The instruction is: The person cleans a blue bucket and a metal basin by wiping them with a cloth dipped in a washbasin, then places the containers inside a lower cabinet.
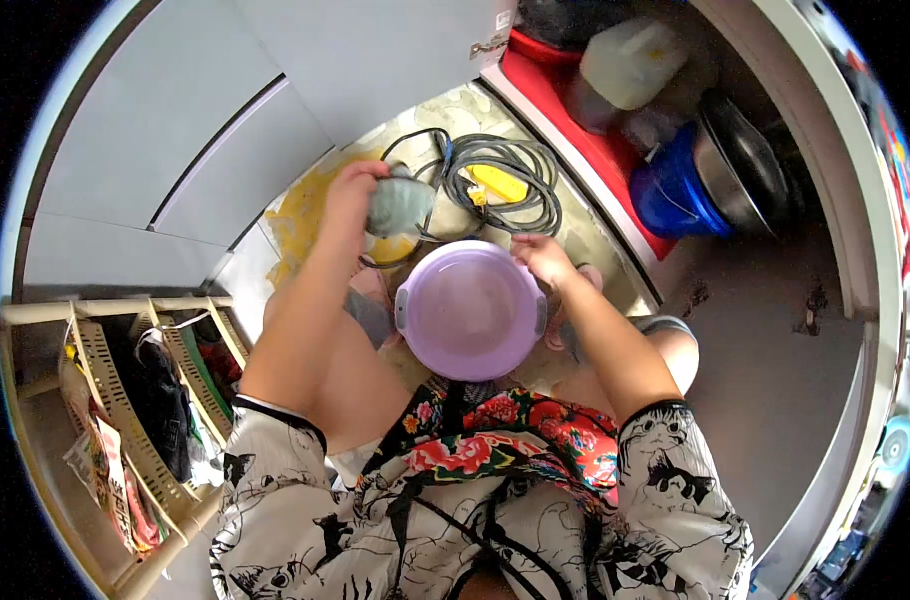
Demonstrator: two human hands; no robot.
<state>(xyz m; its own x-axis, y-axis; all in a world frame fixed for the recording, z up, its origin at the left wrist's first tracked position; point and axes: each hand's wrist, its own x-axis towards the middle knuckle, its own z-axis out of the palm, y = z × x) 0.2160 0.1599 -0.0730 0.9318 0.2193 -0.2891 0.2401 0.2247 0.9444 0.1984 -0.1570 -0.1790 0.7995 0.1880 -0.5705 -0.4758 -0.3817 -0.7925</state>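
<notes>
A round purple basin (472,310) with grey side handles stands on the floor between my feet, with cloudy liquid inside. My left hand (358,190) is up to the left of the basin, its fingers closed on a grey-green cloth (400,207), slightly blurred. At the basin's upper right rim is my right hand (543,260), its fingers bent against or just over the edge. Whether it grips the rim cannot be made out.
Coiled black hose or cable (547,185) lies beyond the basin around a yellow object (497,183). An open cabinet at right holds a blue bucket (665,190) and a plastic jug (632,65). Beige racks (125,400) stand at left.
</notes>
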